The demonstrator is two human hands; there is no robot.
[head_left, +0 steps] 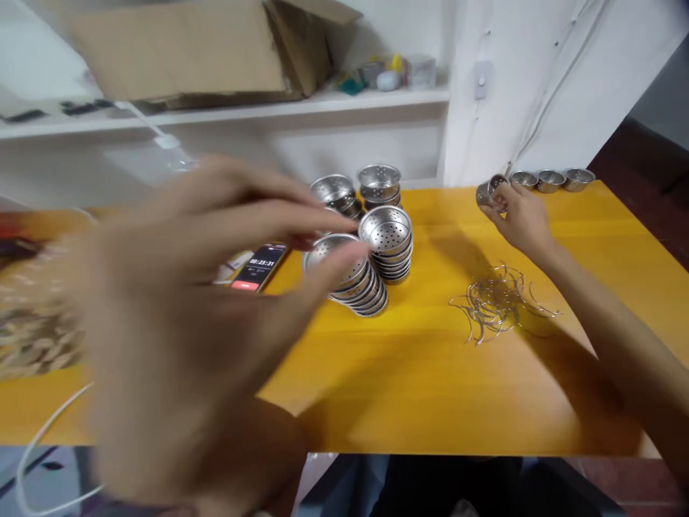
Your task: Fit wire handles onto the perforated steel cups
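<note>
Large and blurred in the left half, my left hand [215,309] is raised close to the camera, thumb and fingers apart, in front of the nearest stack of perforated metal cups [363,287]. Another tall stack [390,237] stands just right of its fingertips, with more stacks [380,183] behind. At the back right, my right hand [519,215] pinches a small metal cup [489,192] by its side. Three cups [550,181] stand in a row right of it. A loose tangle of thin curved wires [498,298] lies in front of my right hand.
A phone [259,267] showing a timer lies behind my left hand. Small tan pieces [43,323] are heaped at the far left. Behind the yellow table [420,388], a shelf [377,100] holds a cardboard box [183,54]. A white cable [32,438] hangs at the left front.
</note>
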